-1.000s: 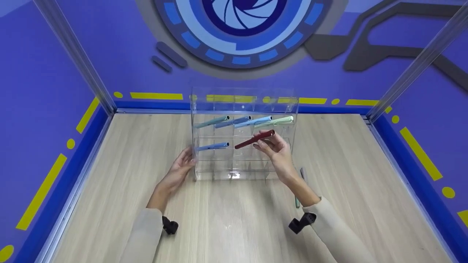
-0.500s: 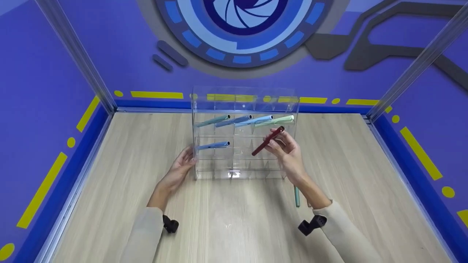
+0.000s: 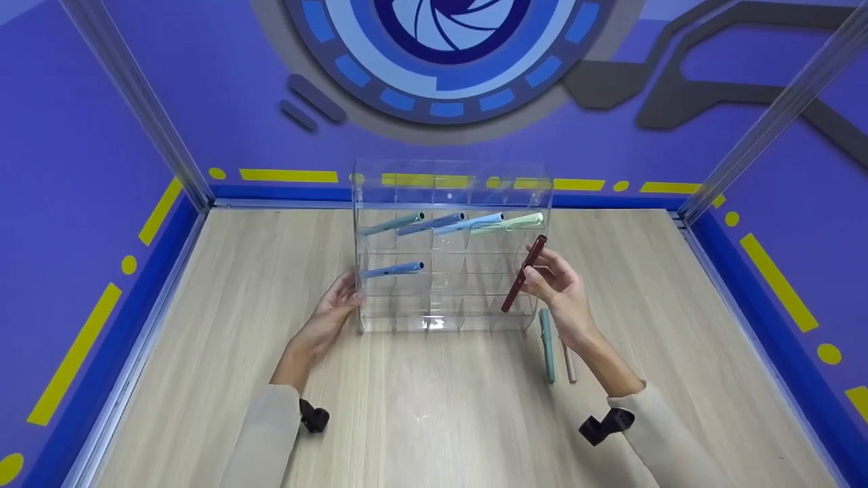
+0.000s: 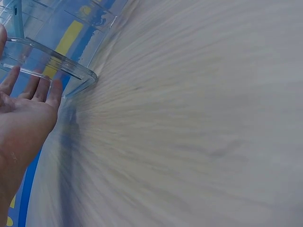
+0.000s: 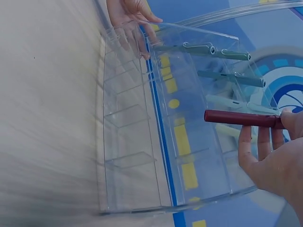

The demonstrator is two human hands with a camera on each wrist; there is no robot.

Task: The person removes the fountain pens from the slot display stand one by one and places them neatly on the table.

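Pinches, with the bare right hand, a dark red, slim cylindrical pen, caught between thumb and fingertips! Holds it tilted, upper end toward the far right, lower end toward the near left, right in front of the right end of a clear plastic rack of open compartments. Contact between pen and rack? Cannot tell. Over to the left, with the bare left hand: fingers loosely extended against the left side of the rack, thumb by its near edge. Behind the hands: beige sleeves, and at each wrist a small black device.

Along one row of the rack, left to right: a teal-green pen, a medium-blue pen, a light-blue pen and a pale-green pen, all slanted alike. One row lower, at the left: a blue pen, almost level. Down on the pale wood-grain table, near the rack's near right corner: a slim green pen and, just to its right, a pinkish-beige pen, partly hidden by the right hand and wrist. Out beyond, on the far side: a blue-violet wall with yellow dashes and a big round emblem; at both far corners, silvery metal posts.
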